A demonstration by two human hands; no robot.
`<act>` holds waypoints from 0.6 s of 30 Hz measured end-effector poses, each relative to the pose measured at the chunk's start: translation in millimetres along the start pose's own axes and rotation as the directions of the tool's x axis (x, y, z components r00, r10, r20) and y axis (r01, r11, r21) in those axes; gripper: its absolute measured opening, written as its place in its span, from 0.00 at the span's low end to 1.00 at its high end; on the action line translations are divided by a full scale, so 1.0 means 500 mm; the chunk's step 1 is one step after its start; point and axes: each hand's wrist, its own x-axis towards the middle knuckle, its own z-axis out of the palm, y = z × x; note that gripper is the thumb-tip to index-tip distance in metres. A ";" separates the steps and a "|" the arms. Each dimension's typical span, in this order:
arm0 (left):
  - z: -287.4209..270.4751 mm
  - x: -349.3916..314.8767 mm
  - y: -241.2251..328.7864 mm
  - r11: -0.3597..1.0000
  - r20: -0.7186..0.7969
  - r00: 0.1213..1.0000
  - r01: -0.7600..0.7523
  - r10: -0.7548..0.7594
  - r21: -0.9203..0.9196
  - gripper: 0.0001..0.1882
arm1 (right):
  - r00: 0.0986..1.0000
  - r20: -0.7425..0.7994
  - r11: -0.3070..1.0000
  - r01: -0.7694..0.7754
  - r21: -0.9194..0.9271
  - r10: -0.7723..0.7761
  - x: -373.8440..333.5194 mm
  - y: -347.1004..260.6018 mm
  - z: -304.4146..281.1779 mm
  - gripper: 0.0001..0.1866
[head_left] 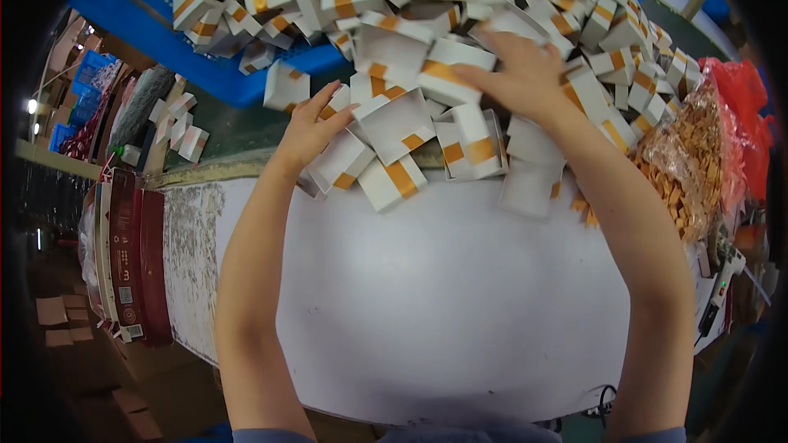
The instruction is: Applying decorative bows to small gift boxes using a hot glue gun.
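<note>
Small white boxes with gold bands lie in a large heap before me. My left hand (310,130) is at the heap's near left edge, thumb and fingers apart, close against a white box (335,103). Further right, my right hand (525,78) reaches over the heap with its fingers spread. Its thumb is at a gold-banded box (456,70); the fingertips are slightly blurred. Between my hands lie an open white box half (396,125) showing its hollow inside, a tilted gold-banded box (391,184) and another box piece (469,143).
A blue plastic basket (246,86) sits under the heap at the far left. The white tabletop (427,303) stretches toward me. At right stands a clear bag of small orange-gold pieces (681,160) beside red plastic (743,115). Dark red cartons (139,262) stand at left.
</note>
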 end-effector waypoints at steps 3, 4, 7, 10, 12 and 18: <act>0.024 -0.062 0.003 0.975 -0.017 0.999 -0.036 0.040 0.218 0.39 | 0.957 -0.155 0.968 0.249 -0.004 -0.247 -0.063 -0.064 0.056 0.33; 0.034 -0.088 0.015 0.956 -0.076 0.997 0.018 0.004 0.294 0.38 | 0.958 -0.151 0.969 0.245 -0.004 -0.243 -0.081 -0.072 0.065 0.33; 0.054 -0.164 0.012 0.967 -0.142 0.990 0.026 0.010 0.253 0.35 | 0.957 -0.176 0.902 0.277 0.331 -0.229 -0.144 -0.082 0.067 0.25; 0.062 -0.235 0.009 0.958 -0.098 0.991 -0.060 0.090 0.280 0.22 | 0.956 -0.137 0.878 0.293 0.379 -0.260 -0.219 -0.073 0.042 0.23; 0.076 -0.272 0.011 0.927 -0.068 0.961 -0.239 0.269 0.290 0.11 | 0.887 -0.206 0.856 0.455 0.243 -0.413 -0.273 -0.051 0.017 0.21; 0.117 -0.486 0.030 0.953 -0.405 0.901 -0.245 0.155 -0.178 0.12 | 0.975 -0.165 0.350 0.105 0.931 0.146 -0.537 -0.012 -0.042 0.21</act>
